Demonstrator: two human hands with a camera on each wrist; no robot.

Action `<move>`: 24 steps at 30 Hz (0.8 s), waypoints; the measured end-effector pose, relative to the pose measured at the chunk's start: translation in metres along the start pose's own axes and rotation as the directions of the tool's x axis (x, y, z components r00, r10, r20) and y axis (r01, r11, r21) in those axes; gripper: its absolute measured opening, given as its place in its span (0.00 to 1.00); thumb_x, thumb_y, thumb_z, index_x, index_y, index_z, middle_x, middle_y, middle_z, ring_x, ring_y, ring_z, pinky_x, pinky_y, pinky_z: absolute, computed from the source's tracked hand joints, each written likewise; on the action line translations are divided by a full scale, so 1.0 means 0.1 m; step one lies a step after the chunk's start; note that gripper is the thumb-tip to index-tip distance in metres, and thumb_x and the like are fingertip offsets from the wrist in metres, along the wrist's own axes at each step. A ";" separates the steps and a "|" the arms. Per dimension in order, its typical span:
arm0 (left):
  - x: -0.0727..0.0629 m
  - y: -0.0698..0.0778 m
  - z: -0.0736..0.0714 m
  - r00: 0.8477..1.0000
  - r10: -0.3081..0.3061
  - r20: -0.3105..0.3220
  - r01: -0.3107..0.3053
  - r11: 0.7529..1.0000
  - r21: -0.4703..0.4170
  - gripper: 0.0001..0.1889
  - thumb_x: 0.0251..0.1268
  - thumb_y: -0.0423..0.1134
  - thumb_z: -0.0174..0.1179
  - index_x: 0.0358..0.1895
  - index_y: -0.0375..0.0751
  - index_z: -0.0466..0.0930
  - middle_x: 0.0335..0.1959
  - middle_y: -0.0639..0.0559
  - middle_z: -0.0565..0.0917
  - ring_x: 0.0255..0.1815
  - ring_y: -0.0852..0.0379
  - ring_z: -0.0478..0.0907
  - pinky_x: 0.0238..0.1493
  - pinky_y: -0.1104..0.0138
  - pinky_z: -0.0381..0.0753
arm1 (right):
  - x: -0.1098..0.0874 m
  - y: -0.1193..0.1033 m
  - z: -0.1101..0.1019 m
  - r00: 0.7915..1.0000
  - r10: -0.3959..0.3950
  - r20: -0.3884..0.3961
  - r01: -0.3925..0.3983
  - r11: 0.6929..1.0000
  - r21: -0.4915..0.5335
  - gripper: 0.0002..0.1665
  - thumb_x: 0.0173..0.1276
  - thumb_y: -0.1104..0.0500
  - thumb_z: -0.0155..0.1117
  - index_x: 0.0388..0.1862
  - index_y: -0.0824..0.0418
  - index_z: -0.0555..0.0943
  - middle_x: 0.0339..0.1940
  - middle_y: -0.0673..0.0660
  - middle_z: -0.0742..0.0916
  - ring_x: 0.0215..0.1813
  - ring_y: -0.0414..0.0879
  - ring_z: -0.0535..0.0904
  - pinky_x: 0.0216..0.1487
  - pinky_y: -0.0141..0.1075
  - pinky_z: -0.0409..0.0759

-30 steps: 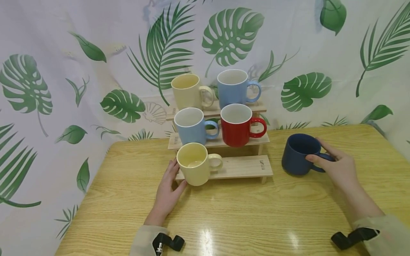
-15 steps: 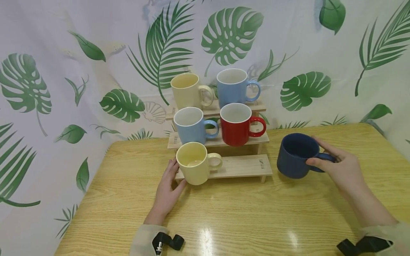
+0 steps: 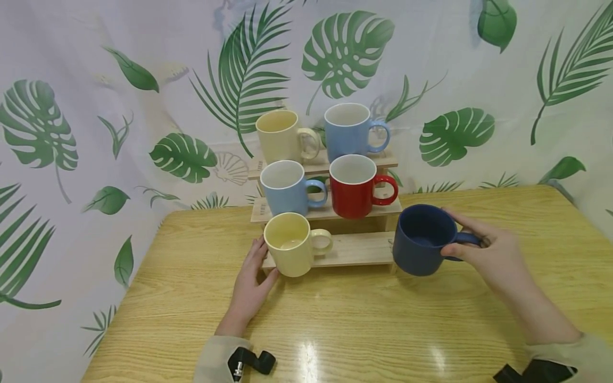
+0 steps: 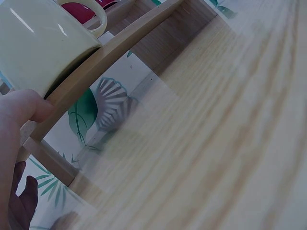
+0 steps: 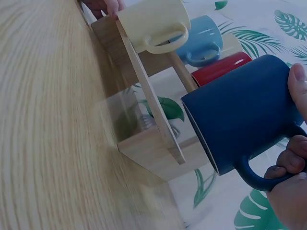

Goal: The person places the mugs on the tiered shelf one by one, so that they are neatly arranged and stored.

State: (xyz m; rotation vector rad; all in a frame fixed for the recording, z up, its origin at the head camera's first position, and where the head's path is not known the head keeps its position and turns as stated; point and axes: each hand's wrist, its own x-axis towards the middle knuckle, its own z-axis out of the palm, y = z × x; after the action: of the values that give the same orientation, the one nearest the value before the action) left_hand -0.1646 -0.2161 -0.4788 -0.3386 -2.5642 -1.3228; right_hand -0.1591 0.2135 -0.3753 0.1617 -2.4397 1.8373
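Observation:
My right hand [image 3: 498, 255] holds a dark blue mug [image 3: 419, 250], fingers curled through its handle and thumb near the rim. The mug is upright, raised off the table, and overlaps the right end of the bottom shelf in the head view. In the right wrist view the blue mug [image 5: 244, 110] is beyond the shelf's end. My left hand [image 3: 251, 284] grips the left end of the bottom step of a wooden three-step rack [image 3: 356, 250]; its thumb [image 4: 36, 103] lies against the front edge. Beside that hand stands a pale yellow mug [image 3: 289, 250] on the bottom step.
On the middle step stand a light blue mug [image 3: 286, 191] and a red mug [image 3: 353, 189]. The top step bears another yellow mug [image 3: 279, 138] and another light blue mug [image 3: 348, 133]. A leaf-print cloth [image 3: 158, 32] hangs behind the wooden table [image 3: 191, 244].
My right hand has lifted the dark blue mug off the table and carried it left to the right end of the bottom shelf. The left hand has stayed still.

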 end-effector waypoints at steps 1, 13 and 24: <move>0.00 0.00 0.00 1.000 -0.002 0.001 0.002 1.000 -0.001 0.33 0.66 0.42 0.61 0.73 0.44 0.61 0.75 0.61 0.54 0.76 0.55 0.44 0.70 0.49 0.49 | 0.00 0.00 0.02 1.000 0.002 0.006 -0.002 1.000 0.000 0.37 0.58 0.66 0.71 0.67 0.51 0.73 0.30 0.46 0.83 0.31 0.35 0.78 0.34 0.26 0.79; -0.01 0.01 -0.01 1.000 0.002 0.002 -0.002 1.000 -0.005 0.32 0.66 0.42 0.61 0.73 0.45 0.61 0.75 0.61 0.54 0.76 0.51 0.44 0.70 0.49 0.49 | 0.09 0.02 0.33 0.996 -0.040 0.075 0.036 0.998 0.053 0.36 0.57 0.67 0.72 0.66 0.50 0.75 0.29 0.48 0.81 0.30 0.36 0.77 0.34 0.30 0.81; 0.00 0.01 0.00 1.000 0.004 0.001 -0.004 1.000 -0.011 0.33 0.66 0.42 0.61 0.73 0.46 0.61 0.75 0.61 0.54 0.76 0.51 0.44 0.70 0.48 0.49 | 0.17 0.00 0.62 0.993 -0.054 0.106 0.045 0.995 0.088 0.35 0.55 0.65 0.74 0.64 0.53 0.77 0.28 0.47 0.78 0.27 0.37 0.74 0.30 0.29 0.79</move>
State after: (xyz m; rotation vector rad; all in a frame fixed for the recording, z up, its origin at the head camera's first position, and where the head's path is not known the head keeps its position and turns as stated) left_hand -0.1643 -0.2159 -0.4783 -0.3465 -2.5564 -1.3358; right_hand -0.1763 0.1538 -0.3905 0.3328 -2.4027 1.9621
